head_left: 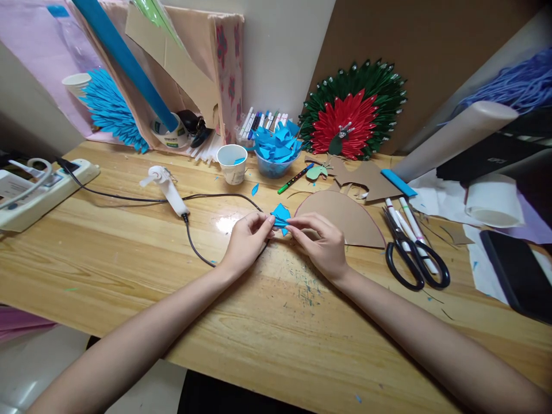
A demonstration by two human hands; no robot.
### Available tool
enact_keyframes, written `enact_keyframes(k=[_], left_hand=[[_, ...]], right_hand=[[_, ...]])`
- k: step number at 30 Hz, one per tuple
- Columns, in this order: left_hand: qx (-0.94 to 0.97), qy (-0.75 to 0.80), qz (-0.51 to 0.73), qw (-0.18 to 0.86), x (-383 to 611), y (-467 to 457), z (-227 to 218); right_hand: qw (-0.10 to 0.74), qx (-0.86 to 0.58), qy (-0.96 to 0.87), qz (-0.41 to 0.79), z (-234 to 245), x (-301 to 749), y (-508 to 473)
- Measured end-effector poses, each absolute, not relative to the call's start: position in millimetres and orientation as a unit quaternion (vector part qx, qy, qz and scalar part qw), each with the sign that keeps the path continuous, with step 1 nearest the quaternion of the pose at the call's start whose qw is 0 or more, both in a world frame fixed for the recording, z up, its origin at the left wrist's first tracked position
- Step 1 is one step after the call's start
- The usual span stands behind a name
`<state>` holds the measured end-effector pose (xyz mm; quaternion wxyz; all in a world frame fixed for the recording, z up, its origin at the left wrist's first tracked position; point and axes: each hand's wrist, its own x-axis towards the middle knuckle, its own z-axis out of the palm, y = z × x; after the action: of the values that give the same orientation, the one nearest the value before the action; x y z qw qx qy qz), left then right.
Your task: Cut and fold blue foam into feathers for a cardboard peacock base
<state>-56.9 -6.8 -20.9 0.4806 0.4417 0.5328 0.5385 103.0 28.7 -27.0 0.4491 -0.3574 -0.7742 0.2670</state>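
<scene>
Between my fingertips, a small blue paper piece [282, 213] is pinched and looks folded. My left hand [248, 238] grips its left end, thumb on top. My right hand [321, 241] pinches its right end between thumb and fingers. Both hands are just above the wooden table [172, 299]. Behind them stand a clear tub [278, 168] heaped with blue paper pieces and a paper cup [233, 167] with a blue bit inside. A single blue petal [255, 189] lies near the cup. Beyond my right hand lies a fan-shaped cardboard piece [340, 215].
A white glue gun [168, 192] stands at left, its cord running behind my left hand to a power strip [43, 192]. Black-handled scissors [414, 261] and markers lie at right near a phone [513, 276]. A red-and-green paper peacock fan [353, 115] leans at the back.
</scene>
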Motion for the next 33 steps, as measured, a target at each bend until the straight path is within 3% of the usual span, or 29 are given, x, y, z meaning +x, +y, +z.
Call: enact_keyframes(k=[33], left_hand=[[0.431, 0.531, 0.525, 0.506, -56.9, -7.8, -17.1]], right_hand=[[0.453, -0.346, -0.785, 0.242, -25.4, 102.9, 28.4]])
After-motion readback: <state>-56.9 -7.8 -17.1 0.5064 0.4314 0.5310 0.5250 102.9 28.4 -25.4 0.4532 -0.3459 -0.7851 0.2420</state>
